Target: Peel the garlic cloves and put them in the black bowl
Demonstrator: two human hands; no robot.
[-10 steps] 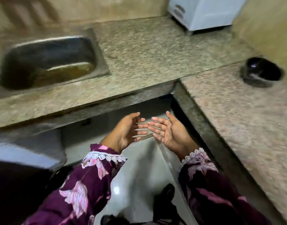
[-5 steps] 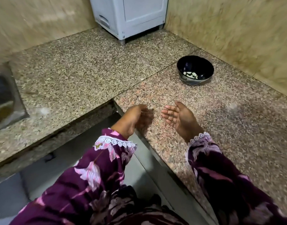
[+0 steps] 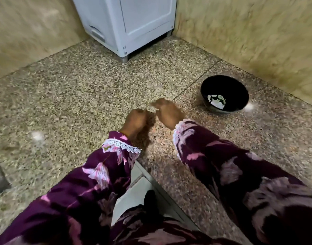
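Your fingers are blurred above the counter; you cannot tell whether they are spread, pressed together or pinching anything.

Nearest you, your floral sleeves (image 3: 91,183) reach forward. Your left hand (image 3: 136,119) and right hand (image 3: 167,114) hang close together over the speckled granite counter (image 3: 72,106). At 2 o'clock from them sits the black bowl (image 3: 224,94), apart from both hands, with pale garlic cloves (image 3: 216,101) inside. Farther off, at 12 o'clock, a white appliance (image 3: 134,23) stands in the corner.

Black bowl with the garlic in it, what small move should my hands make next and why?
Probably reach the right hand toward the black bowl and take out a clove. Both hands hover blurred over the counter, and I can't see any clove in them; the only pale pieces lie in the bowl.
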